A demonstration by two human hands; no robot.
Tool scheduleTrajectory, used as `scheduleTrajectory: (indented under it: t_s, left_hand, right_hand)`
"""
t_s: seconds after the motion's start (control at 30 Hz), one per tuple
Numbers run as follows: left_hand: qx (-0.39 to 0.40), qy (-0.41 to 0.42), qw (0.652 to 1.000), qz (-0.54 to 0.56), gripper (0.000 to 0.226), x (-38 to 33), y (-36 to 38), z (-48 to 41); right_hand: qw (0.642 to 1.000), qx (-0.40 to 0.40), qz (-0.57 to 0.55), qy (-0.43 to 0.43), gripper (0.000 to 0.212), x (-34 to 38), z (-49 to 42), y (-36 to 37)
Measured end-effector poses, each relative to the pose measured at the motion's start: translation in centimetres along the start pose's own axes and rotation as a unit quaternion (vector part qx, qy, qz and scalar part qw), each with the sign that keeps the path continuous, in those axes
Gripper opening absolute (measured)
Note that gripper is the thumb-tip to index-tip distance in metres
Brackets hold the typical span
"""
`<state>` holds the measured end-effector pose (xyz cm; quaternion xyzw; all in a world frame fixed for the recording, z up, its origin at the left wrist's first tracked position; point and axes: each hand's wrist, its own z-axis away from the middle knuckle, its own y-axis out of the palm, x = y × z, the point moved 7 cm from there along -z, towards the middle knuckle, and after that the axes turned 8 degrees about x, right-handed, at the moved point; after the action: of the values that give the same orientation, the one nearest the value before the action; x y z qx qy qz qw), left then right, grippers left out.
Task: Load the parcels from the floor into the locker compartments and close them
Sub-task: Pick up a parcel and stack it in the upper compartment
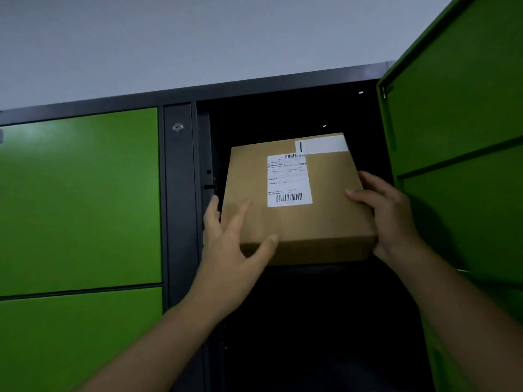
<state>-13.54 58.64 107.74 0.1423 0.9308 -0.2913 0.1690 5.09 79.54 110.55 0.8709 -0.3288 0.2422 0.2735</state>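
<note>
A flat brown cardboard parcel (325,219) with a white shipping label and barcode sits partway inside the dark top locker compartment (283,120). Its near edge sticks out toward me. My left hand (229,244) grips the parcel's near left corner, fingers on top and thumb on the front face. My right hand (387,216) holds its right side, thumb on top. The compartment's green door (464,108) stands swung open at the right.
Closed green locker doors (79,199) fill the left, split by a dark grey post (179,193) with a small lock. Below the parcel a second dark compartment (311,321) is open. A pale wall rises above the lockers.
</note>
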Motion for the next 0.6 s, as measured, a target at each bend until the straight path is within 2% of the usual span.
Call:
scheduleTrajectory:
  t_s: [0.07,0.17,0.23,0.3,0.43,0.53,0.6]
  left_hand:
    - [0.017,0.039,0.993,-0.111,0.087,-0.5,1.0,-1.9]
    - [0.033,0.033,0.975,-0.216,0.084,0.0,2.1,-5.4]
    - [0.038,0.015,0.971,-0.235,0.079,0.7,2.7,-7.6]
    - [0.049,0.001,0.966,-0.256,0.075,1.5,3.4,-9.6]
    - [0.063,-0.011,0.961,-0.268,0.07,2.9,4.5,-12.4]
    - [0.061,-0.026,0.962,-0.266,0.064,4.0,4.8,-14.0]
    - [0.059,-0.037,0.962,-0.264,0.062,4.8,4.9,-15.0]
  right_hand:
    - [0.999,-0.001,-0.023,0.032,0.057,-1.2,-3.0,-0.1]
    - [0.996,0.009,-0.035,0.082,0.065,-3.3,-6.8,-0.1]
    - [0.995,0.005,-0.028,0.099,0.067,-4.4,-8.5,-0.3]
    - [0.994,-0.001,-0.016,0.106,0.06,-5.1,-9.5,-0.5]
    - [0.983,0.02,0.027,0.178,0.032,-6.7,-10.3,-0.4]
    - [0.974,0.057,0.075,0.207,0.04,-7.4,-11.2,0.2]
    - [0.973,0.07,0.114,0.19,0.048,-7.9,-12.0,0.8]
